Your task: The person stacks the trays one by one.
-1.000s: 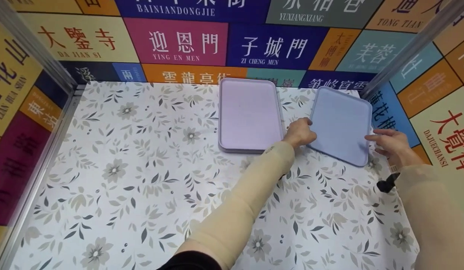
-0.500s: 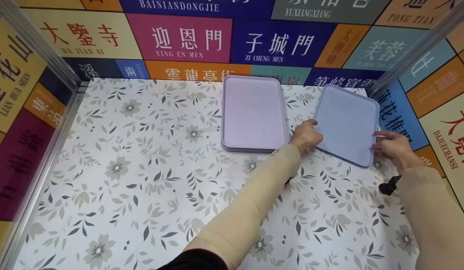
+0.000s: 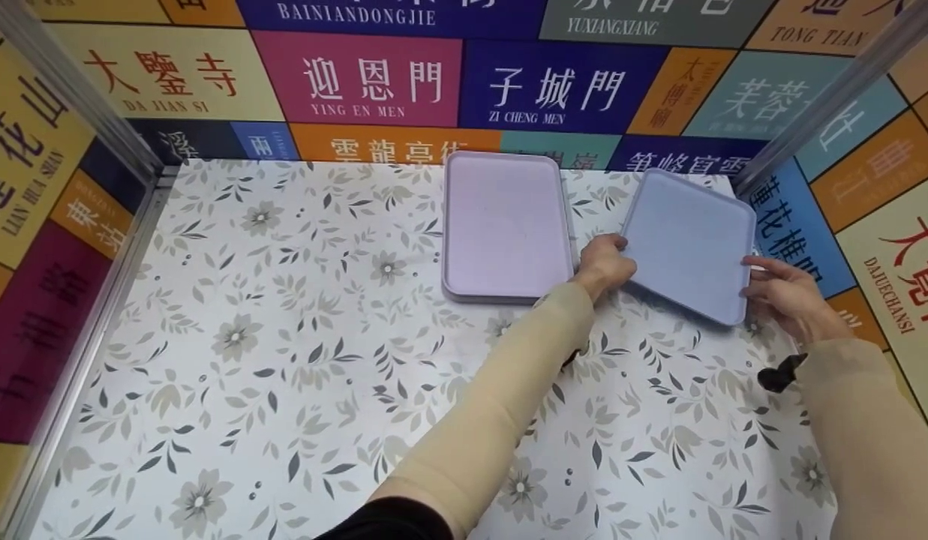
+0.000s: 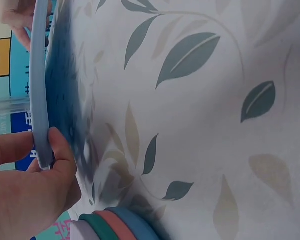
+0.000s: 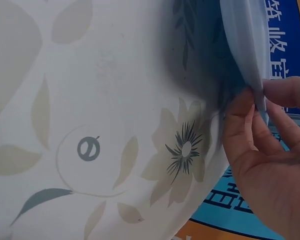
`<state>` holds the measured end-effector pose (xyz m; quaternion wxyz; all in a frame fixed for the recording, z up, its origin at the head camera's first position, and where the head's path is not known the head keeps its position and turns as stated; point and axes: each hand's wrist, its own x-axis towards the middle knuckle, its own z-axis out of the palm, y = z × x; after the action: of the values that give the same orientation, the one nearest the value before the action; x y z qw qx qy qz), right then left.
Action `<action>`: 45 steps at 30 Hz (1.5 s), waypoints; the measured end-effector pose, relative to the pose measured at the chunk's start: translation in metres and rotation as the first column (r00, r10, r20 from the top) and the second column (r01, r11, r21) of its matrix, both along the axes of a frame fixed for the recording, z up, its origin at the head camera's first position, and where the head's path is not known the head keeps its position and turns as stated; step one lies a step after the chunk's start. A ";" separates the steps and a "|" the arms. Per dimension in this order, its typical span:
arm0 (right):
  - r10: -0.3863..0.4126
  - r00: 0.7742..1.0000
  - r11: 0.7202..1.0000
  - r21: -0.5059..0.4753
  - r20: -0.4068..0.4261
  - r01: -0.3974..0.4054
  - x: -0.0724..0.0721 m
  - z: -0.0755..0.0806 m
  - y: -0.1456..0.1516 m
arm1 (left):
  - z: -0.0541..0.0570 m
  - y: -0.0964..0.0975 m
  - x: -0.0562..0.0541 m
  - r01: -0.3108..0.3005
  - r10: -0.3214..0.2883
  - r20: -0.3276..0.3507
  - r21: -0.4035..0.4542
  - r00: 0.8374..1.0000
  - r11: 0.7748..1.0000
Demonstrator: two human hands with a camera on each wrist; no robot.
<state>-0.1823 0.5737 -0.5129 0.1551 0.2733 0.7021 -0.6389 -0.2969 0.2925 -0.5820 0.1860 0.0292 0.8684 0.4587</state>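
A light blue rectangular tray (image 3: pixel 685 247) is held between both hands at the right side of the table, turned at an angle. My left hand (image 3: pixel 606 262) pinches its left edge, thumb on one face and fingers on the other, as the left wrist view shows. Along the opposite edge, my right hand (image 3: pixel 790 296) grips the rim between thumb and fingers. Both wrist views show a gap and shadow between the tray (image 5: pixel 245 45) and the cloth. Left of it lies a stack topped by a lilac tray (image 3: pixel 506 229); green, coral and blue edges (image 4: pixel 117 222) show beneath.
A floral-patterned cloth (image 3: pixel 283 360) covers the table. Colourful panels with printed characters (image 3: pixel 358 82) stand behind it and along both sides, with metal posts (image 3: pixel 824 97) at the corners. The lilac stack sits close beside my left hand.
My right hand has closed its fingers on the blue tray's right edge, where they were spread before. The whole view has shifted slightly; the lilac stack stays in place on the table.
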 end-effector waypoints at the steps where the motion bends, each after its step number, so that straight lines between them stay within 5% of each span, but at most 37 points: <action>1: -0.006 1.000 1.000 -0.015 -0.005 0.006 0.001 0.001 0.000 | -0.002 0.000 -0.002 0.006 -0.006 -0.005 0.004 1.000 1.000; 6: -0.028 0.998 0.998 -0.062 -0.051 0.025 0.003 0.005 -0.002 | -0.005 -0.001 -0.011 0.034 -0.034 0.003 0.039 0.999 0.999; 9: -0.031 0.995 0.996 -0.081 -0.091 0.024 0.004 0.007 -0.003 | 0.005 -0.009 -0.012 0.050 -0.051 0.030 0.055 0.998 0.997; 17: -0.079 0.983 0.978 -0.204 -0.167 0.044 0.005 0.009 -0.006 | 0.069 -0.059 0.016 0.056 -0.078 0.081 0.248 0.994 0.967; 21: -0.041 0.982 0.976 -0.217 -0.185 0.000 0.003 0.010 -0.009 | 0.082 -0.076 0.014 0.044 -0.097 0.119 0.382 0.988 0.923; 27: 0.011 0.971 0.963 -0.260 -0.238 -0.075 -0.001 0.014 -0.020 | 0.090 -0.098 0.001 0.005 -0.135 0.236 0.480 0.962 0.877; 35: 0.037 0.950 0.937 -0.319 -0.311 -0.141 -0.014 0.021 -0.047 | 0.092 -0.139 -0.011 0.150 -0.229 0.124 0.454 0.965 0.879; 45: 0.136 0.879 0.919 -0.275 -0.457 -0.285 -0.042 0.010 -0.103 | 0.096 -0.200 -0.016 0.165 -0.196 0.051 0.363 0.979 0.917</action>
<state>-0.2241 0.4711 -0.5032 0.1102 0.0169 0.6262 -0.7716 -0.3125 0.0929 -0.4863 0.2565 0.1224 0.7556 0.5902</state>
